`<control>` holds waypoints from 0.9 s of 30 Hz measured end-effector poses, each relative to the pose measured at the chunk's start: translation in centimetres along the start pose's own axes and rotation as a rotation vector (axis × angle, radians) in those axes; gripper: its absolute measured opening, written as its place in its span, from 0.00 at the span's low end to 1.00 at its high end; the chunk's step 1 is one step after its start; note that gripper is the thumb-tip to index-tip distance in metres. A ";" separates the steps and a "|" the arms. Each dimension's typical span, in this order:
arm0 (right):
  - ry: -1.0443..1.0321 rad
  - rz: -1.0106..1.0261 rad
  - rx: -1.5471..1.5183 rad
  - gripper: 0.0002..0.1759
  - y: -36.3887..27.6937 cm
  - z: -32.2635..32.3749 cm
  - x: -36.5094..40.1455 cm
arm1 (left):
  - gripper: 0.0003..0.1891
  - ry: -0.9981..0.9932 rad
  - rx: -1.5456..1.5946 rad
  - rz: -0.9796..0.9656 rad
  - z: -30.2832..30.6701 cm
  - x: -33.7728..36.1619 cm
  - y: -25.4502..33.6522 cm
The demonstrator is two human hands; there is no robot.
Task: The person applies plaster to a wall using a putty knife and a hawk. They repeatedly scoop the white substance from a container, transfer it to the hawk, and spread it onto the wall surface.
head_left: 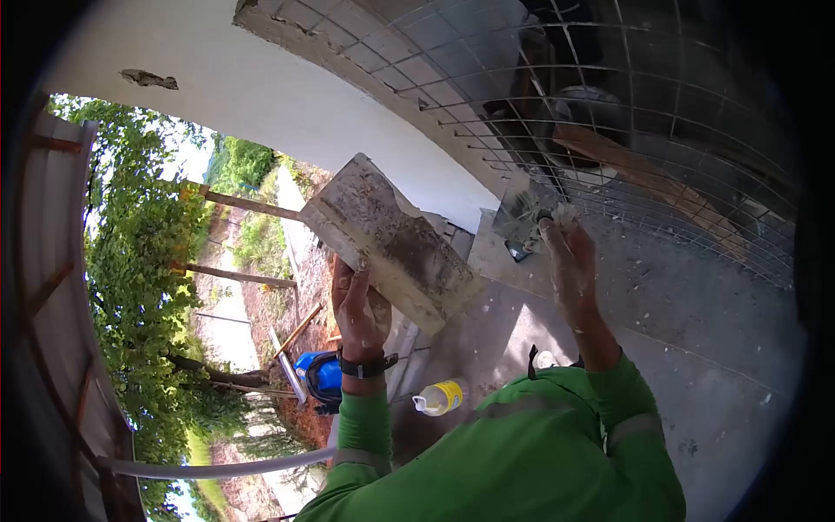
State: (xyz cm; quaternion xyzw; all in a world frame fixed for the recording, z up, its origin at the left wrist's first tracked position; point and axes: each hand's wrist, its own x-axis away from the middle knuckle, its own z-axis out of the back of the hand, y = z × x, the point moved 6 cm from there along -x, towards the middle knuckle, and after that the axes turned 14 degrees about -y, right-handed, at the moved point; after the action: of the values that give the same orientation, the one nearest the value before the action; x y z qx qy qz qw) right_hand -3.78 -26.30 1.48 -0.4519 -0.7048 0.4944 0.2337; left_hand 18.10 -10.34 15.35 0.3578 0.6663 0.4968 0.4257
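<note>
My left hand (361, 306), with a dark watch on the wrist, is closed at the lower edge of a thick rectangular plastering float (391, 239). Its broad face is tilted toward me and stained with grey and brown mortar; any handle behind it is hidden. On the right, my right hand (570, 261) is closed around the handle of a trowel (519, 213). Pale, wet-looking mortar smears the trowel's blade and my fingers. The blade is apart from the float, near the wire mesh.
Wire mesh (644, 78) spans the upper right, with a wooden plank (652, 178) behind it. A white wall (287, 87) has a chipped spot. On the lower side are a yellow-labelled bottle (441, 398) and a blue container (320, 374). Concrete floor (644, 313) lies below.
</note>
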 end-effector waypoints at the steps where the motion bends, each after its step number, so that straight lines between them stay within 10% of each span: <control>1: 0.005 -0.018 -0.002 0.10 -0.1 -0.9 0.3 | 0.23 0.012 0.015 -0.047 -0.8 -0.6 0.2; 4: -0.186 -0.092 -0.515 0.09 1.1 -4.2 0.5 | 0.25 -0.107 -0.867 -0.255 -2.2 -0.2 0.8; 21: -0.320 -0.098 -0.666 0.15 -4.7 -7.3 -3.7 | 0.20 -0.186 -1.329 -0.123 -1.5 -1.0 -2.4; 27: -0.430 0.103 -0.821 0.10 -12.1 -8.7 -9.1 | 0.20 0.129 -1.202 -0.151 1.1 1.8 -1.4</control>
State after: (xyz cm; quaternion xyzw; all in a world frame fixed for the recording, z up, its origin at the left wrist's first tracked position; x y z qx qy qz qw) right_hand 2.44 -31.19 16.98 -0.4286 -0.8513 0.2678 -0.1407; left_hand 18.33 -8.68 13.46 -0.0242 0.3172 0.7752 0.5457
